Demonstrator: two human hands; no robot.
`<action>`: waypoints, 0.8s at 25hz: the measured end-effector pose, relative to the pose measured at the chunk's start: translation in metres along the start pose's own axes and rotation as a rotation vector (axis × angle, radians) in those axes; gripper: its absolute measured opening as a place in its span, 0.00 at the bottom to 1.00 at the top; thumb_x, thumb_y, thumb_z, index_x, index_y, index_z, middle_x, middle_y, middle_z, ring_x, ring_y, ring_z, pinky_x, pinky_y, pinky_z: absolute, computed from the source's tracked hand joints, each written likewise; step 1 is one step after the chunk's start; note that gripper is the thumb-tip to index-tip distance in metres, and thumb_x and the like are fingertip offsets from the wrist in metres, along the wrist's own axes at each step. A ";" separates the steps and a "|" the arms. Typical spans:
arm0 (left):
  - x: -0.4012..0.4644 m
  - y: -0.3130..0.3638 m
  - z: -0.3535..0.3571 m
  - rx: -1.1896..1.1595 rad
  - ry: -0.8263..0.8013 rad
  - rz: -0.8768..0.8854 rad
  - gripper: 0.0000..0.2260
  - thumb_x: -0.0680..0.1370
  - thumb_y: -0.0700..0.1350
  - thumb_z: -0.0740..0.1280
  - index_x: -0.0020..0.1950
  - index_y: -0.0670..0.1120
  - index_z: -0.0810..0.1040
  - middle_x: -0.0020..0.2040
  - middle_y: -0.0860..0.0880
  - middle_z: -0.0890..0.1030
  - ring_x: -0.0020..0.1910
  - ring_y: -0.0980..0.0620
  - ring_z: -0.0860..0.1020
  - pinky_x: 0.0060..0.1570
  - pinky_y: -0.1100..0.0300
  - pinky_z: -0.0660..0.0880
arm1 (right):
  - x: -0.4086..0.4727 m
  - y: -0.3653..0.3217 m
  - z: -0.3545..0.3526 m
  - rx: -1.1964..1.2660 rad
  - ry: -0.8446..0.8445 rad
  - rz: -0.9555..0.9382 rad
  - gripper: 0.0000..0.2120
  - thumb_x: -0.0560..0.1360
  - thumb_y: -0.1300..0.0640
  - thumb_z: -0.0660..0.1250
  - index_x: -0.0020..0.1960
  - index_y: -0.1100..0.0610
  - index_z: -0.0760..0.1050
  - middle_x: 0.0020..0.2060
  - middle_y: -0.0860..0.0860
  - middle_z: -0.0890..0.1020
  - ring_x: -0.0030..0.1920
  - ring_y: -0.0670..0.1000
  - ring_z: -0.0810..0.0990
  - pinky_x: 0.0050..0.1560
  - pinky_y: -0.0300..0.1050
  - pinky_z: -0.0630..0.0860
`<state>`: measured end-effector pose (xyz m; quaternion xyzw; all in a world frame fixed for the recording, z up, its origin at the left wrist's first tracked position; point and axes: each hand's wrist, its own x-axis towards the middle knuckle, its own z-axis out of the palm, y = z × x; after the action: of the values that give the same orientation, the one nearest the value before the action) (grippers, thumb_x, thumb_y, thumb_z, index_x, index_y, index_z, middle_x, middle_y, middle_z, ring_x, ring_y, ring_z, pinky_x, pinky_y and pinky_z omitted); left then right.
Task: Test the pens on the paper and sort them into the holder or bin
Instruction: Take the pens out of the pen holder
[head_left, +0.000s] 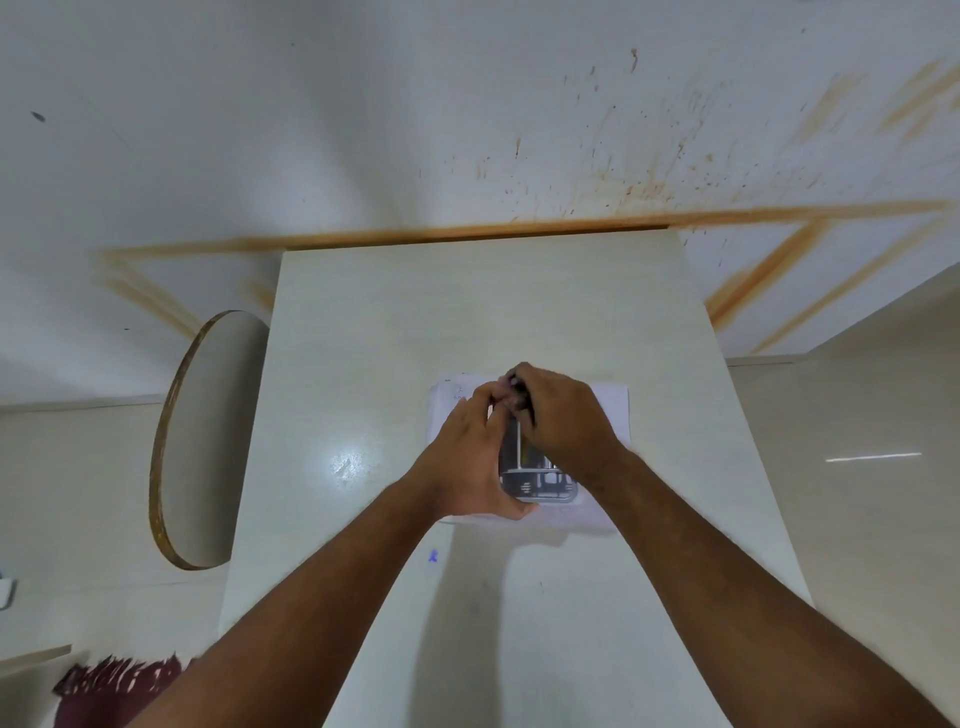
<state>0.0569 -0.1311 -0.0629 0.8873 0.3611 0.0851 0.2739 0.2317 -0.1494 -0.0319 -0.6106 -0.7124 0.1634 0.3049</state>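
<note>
A grey metal pen holder (540, 486) stands on a white sheet of paper (610, 402) in the middle of the white table (363, 338). My left hand (467, 452) wraps the holder's left side, thumb at its near edge and fingers at its far edge. My right hand (566, 421) is just above the holder's far right side, closed around a dark pen (521, 391). Only the pen's upper end shows above the fingers. My left fingertips touch the right hand there. Motion blur hides the pen's lower end.
A round wooden board (208, 441) leans at the table's left side. The stained wall (623, 171) lies just behind the far edge. A small blue ink mark (432, 556) is on the tabletop near me. Maroon cloth (119, 686) shows at the bottom left.
</note>
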 end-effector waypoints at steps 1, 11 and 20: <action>-0.001 0.001 -0.001 0.050 -0.026 0.015 0.58 0.61 0.70 0.77 0.82 0.46 0.56 0.81 0.44 0.57 0.80 0.44 0.60 0.77 0.45 0.67 | 0.000 -0.009 0.002 0.022 0.004 -0.016 0.10 0.83 0.54 0.62 0.57 0.58 0.78 0.45 0.50 0.88 0.44 0.55 0.87 0.46 0.51 0.84; -0.039 -0.020 -0.023 0.005 0.062 -0.215 0.65 0.61 0.71 0.78 0.85 0.51 0.44 0.79 0.48 0.55 0.78 0.45 0.64 0.75 0.42 0.72 | 0.030 0.005 -0.064 0.861 0.418 0.611 0.22 0.88 0.48 0.60 0.38 0.53 0.78 0.27 0.52 0.82 0.29 0.58 0.85 0.33 0.51 0.83; -0.095 -0.097 -0.050 -0.034 0.217 -0.549 0.66 0.58 0.62 0.85 0.85 0.52 0.49 0.77 0.49 0.57 0.75 0.41 0.70 0.73 0.43 0.74 | -0.066 0.136 -0.027 0.195 -0.014 1.150 0.20 0.86 0.45 0.62 0.51 0.63 0.76 0.41 0.62 0.82 0.33 0.60 0.80 0.42 0.59 0.82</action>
<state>-0.0873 -0.1180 -0.0701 0.7374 0.6135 0.1081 0.2611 0.3582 -0.1902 -0.1089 -0.8674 -0.2501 0.3714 0.2172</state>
